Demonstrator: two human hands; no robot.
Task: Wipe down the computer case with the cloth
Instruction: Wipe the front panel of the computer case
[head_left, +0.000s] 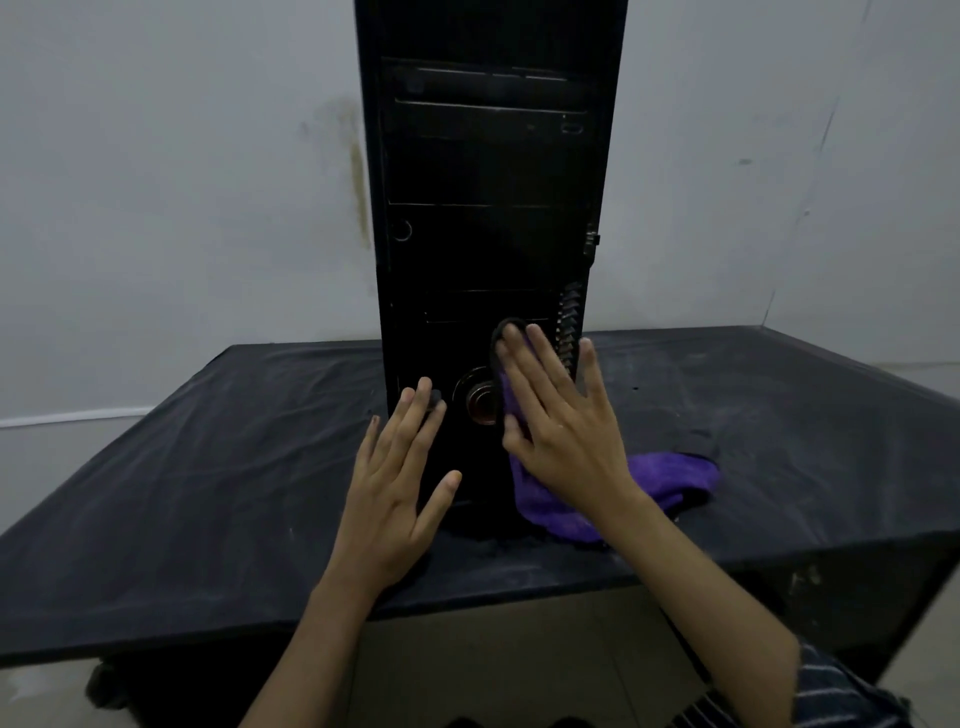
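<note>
A tall black computer case (488, 171) stands upright on a table, its front panel facing me. My right hand (561, 421) presses a purple cloth (670, 475) flat against the lower right of that panel with straight, spread fingers. The cloth's black-trimmed edge shows above my fingertips, and its loose end trails onto the table at the right. My left hand (397, 478) lies flat against the lower left of the panel, fingers straight, beside a round button (480, 402).
The table (182, 493) is covered with a dusty black sheet and stands against a grey, stained wall (182, 182). Its front edge runs just below my wrists. Pale floor tiles show underneath.
</note>
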